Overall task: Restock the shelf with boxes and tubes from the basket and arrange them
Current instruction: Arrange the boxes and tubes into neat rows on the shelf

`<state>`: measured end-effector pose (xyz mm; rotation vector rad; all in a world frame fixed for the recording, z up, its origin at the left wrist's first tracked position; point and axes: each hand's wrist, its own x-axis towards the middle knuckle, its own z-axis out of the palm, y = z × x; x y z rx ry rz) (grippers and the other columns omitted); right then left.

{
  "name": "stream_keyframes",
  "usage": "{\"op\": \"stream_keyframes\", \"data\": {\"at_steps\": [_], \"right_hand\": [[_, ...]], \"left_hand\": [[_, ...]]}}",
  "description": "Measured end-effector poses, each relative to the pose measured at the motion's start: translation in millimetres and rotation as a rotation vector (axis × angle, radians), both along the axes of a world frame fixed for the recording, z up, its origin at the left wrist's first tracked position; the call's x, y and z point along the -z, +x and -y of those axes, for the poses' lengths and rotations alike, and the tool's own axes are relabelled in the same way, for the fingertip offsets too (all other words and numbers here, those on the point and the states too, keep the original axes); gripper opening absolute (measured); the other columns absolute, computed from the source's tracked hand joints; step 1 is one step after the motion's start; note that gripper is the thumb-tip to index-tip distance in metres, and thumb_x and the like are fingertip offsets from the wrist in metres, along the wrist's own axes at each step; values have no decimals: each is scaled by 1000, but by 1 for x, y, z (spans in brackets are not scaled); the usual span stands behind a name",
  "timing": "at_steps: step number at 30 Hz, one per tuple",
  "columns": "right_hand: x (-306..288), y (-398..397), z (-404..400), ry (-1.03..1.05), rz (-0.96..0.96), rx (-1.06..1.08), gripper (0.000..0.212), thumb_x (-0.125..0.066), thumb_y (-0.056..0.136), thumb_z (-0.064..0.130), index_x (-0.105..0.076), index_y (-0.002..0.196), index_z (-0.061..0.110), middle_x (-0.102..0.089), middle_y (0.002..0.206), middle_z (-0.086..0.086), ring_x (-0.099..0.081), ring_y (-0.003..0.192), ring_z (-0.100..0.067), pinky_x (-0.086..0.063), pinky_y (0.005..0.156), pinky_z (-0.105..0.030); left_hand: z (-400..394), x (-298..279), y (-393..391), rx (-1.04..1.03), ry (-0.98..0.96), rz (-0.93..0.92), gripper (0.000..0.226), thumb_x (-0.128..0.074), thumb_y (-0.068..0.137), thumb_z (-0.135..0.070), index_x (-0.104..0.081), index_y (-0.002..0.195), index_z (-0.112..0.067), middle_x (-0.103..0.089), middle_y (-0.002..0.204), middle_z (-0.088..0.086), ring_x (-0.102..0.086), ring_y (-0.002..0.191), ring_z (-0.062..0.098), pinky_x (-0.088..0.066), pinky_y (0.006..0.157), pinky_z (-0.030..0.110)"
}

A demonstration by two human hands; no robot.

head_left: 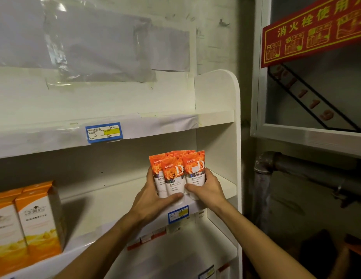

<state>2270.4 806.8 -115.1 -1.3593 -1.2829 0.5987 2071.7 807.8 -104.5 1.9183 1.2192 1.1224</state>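
Both hands were up at the white shelf, middle tier, near its right end. Between them stood a tight cluster of orange-and-white tubes, upright with crimped ends up, rose print and "DANZ" lettering on the fronts; three were plain in front, with at least one more edge showing behind. The left hand clasped the cluster from the left, fingers wrapped behind the outer tube, thumb laid across the lower front. The right hand clasped it from the right, fingers curled round the outer tube, thumb pressed on the front low down, the two thumbs nearly meeting. The tube bases sat at or just above the shelf's front edge; I could not tell whether they rested on the board. A blue price tag hung on the shelf lip just below the hands. Well apart to the left on the same tier stood orange-and-white boxes, upright, side by side, touching. The tier above bore a blue-and-yellow label on its lip. To the right of the unit, a red fire hydrant sign and a dark pipe.
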Motion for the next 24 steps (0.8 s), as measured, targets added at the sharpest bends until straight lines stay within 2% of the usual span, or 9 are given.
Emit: {"op": "stream_keyframes", "data": {"at_steps": [3, 5, 8, 12, 18, 21, 24], "right_hand": [[-1, -1, -4, -9, -41, -33, 55, -84, 75, 24, -53, 119, 31, -67, 106, 10, -66, 92, -8, -55, 72, -24], [1, -3, -7, 4, -58, -23, 57, -85, 74, 29, -53, 120, 31, -67, 107, 9, -67, 93, -10, -57, 74, -27], [5, -6, -10, 15, -62, 13, 58, -86, 72, 32, -52, 120, 30, -67, 108, 7, -66, 95, -12, -58, 82, -34], [6, -11, -14, 36, -53, 58, 60, -87, 70, 32, -51, 118, 30, -67, 105, 7, -66, 91, -11, -59, 79, -34], [6, -13, -18, 59, -77, 94, 56, -87, 70, 31, -52, 113, 31, -67, 102, 9, -67, 89, -10, -59, 80, -34], [6, -7, -22, 51, -86, 132, 54, -87, 71, 27, -50, 110, 33, -66, 100, 9, -66, 90, -12, -59, 82, -37], [0, 8, -25, 21, -100, 102, 56, -86, 71, 18, -53, 115, 28, -67, 102, 7, -66, 93, -15, -57, 84, -36]], "left_hand": [[-4, 2, 0, -22, 28, -53, 106, -85, 66, -56, -12, 142, -58, -60, 116, -30, -66, 101, 5, -60, 87, 39], [-5, 2, -1, -35, 37, -87, 107, -84, 66, -57, -12, 145, -54, -60, 122, -26, -67, 104, 7, -60, 87, 39], [-6, 2, -1, -45, 47, -108, 105, -84, 68, -56, -13, 145, -53, -59, 123, -24, -66, 103, 7, -60, 88, 38], [-8, 2, 0, -38, 44, -114, 103, -84, 72, -48, -12, 145, -52, -59, 124, -22, -64, 101, 5, -59, 88, 37], [-8, 3, -1, -40, 46, -122, 104, -83, 72, -50, -11, 147, -50, -60, 131, -18, -65, 107, 9, -59, 89, 40], [-8, 4, -1, -39, 49, -123, 104, -83, 70, -51, -12, 147, -50, -62, 129, -19, -66, 105, 8, -60, 89, 39], [-9, 4, -3, -32, 34, -112, 103, -83, 70, -52, -14, 146, -51, -62, 127, -21, -67, 103, 6, -60, 88, 41]]}}
